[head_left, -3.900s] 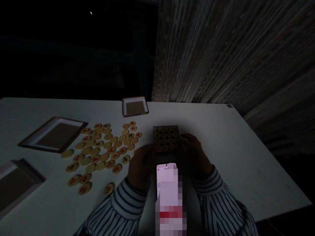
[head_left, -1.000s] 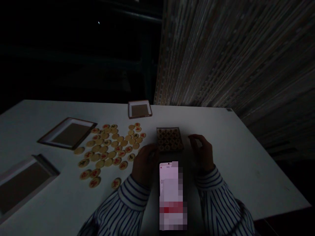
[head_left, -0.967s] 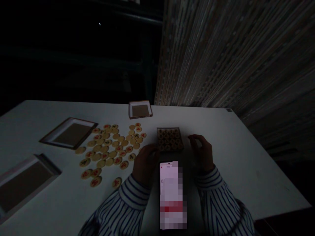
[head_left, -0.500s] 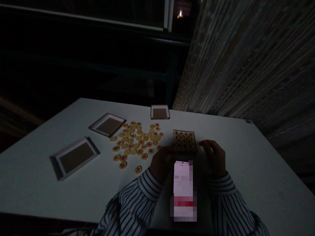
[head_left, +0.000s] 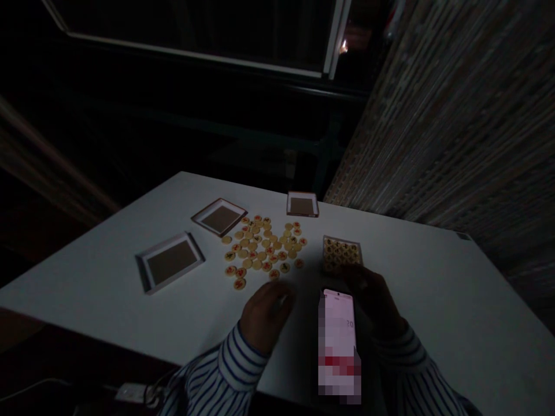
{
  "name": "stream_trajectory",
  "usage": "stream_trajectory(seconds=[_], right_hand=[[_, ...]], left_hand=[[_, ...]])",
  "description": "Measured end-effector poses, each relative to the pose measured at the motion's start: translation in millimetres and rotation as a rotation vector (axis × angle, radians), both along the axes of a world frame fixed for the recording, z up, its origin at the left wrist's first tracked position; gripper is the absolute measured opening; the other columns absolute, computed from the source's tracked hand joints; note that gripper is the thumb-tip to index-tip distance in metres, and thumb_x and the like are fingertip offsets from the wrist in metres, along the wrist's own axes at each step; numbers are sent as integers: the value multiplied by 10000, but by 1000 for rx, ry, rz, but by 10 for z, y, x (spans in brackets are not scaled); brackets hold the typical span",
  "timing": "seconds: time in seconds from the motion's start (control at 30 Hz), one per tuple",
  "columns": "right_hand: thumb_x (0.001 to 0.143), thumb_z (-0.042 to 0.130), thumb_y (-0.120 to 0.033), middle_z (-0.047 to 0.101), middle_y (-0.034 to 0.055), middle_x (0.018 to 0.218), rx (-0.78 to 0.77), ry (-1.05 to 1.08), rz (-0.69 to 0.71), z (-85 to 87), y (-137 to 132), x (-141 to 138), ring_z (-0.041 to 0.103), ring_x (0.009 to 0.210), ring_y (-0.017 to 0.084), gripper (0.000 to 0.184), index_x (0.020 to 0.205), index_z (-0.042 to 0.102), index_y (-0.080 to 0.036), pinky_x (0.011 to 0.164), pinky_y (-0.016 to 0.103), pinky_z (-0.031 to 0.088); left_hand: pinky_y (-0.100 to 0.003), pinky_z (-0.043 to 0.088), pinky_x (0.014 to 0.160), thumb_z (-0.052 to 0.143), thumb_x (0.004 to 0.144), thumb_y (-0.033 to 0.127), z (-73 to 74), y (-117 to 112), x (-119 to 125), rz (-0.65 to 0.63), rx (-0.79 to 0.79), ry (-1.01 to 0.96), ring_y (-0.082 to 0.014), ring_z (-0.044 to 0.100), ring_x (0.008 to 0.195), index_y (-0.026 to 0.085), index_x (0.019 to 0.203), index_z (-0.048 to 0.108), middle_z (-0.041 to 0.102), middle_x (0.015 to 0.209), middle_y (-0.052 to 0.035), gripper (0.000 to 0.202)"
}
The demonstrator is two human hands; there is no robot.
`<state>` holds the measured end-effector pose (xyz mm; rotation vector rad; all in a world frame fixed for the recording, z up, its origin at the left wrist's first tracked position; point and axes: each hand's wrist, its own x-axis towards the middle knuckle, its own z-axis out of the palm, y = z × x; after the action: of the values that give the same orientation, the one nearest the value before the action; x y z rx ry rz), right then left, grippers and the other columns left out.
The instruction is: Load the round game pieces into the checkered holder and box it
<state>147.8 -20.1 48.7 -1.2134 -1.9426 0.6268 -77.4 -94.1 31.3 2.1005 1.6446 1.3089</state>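
Observation:
The scene is very dim. My left hand point(head_left: 266, 311) lies palm down on the white table point(head_left: 433, 289), fingers stretched out and holding nothing, just below the scattered round game pieces point(head_left: 264, 249). My right hand point(head_left: 376, 299) sits at the near edge of a small square box point(head_left: 341, 254) filled with the same pieces. Its fingers are lost in the dark. A lit phone point(head_left: 339, 341) shows between my striped sleeves.
Three shallow box halves lie on the table: one at the left point(head_left: 170, 267), one further back point(head_left: 219, 216), and a small one at the far edge point(head_left: 302, 205). A brick wall rises on the right and a dark window frame stands behind. The table's near-left edge is close.
The view has swung so the table sits further right and lower. My left hand has drawn back from the box onto the bare table. My right hand has shifted closer to the box.

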Motion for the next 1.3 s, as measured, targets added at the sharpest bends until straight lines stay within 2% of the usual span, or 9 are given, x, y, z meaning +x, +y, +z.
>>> stream_trajectory(seconds=[0.23, 0.43, 0.6, 0.8, 0.97, 1.3], right_hand=[[815, 496, -265, 676, 60, 946, 80, -122, 215, -39, -87, -231, 633, 857, 178, 204, 967, 623, -217, 737, 325, 526], [846, 442, -226, 661, 70, 943, 120, -332, 376, 102, -159, -445, 612, 850, 157, 229, 998, 610, -198, 743, 308, 497], [844, 454, -251, 636, 84, 1011, 140, -546, 430, 106, -195, -600, 577, 925, 192, 259, 1061, 583, -195, 798, 354, 453], [843, 452, -245, 623, 96, 1013, 134, -657, 487, 64, -202, -705, 557, 939, 195, 261, 1066, 572, -180, 811, 358, 434], [834, 462, -224, 624, 87, 1004, 95, -711, 513, 84, -196, -755, 554, 933, 195, 249, 1052, 572, -175, 811, 359, 430], [842, 447, -237, 619, 81, 1003, 86, -709, 518, 106, -213, -774, 541, 934, 194, 247, 1049, 567, -175, 809, 355, 411]], left_hand=[[-311, 519, 734, 532, 786, 200, -93, -137, -228, 102, 53, 57, -163, 608, 825, 158, 885, 604, 653, 861, -75, 130], [-356, 509, 751, 546, 779, 247, -168, -96, -373, 186, 40, 165, -189, 597, 832, 155, 916, 601, 654, 880, -81, 174], [-360, 498, 788, 527, 787, 250, -305, -66, -409, 161, 3, 214, -198, 590, 891, 158, 979, 579, 648, 943, -87, 219], [-348, 494, 789, 516, 786, 237, -458, -71, -439, 115, -21, 282, -197, 584, 906, 166, 1054, 531, 633, 986, -88, 277], [-361, 490, 775, 500, 790, 225, -451, -70, -426, 145, -50, 293, -206, 585, 896, 163, 1027, 539, 640, 968, -89, 249], [-359, 495, 746, 491, 787, 231, -465, -49, -456, 103, -83, 342, -208, 599, 863, 166, 1035, 549, 656, 939, -77, 262]])
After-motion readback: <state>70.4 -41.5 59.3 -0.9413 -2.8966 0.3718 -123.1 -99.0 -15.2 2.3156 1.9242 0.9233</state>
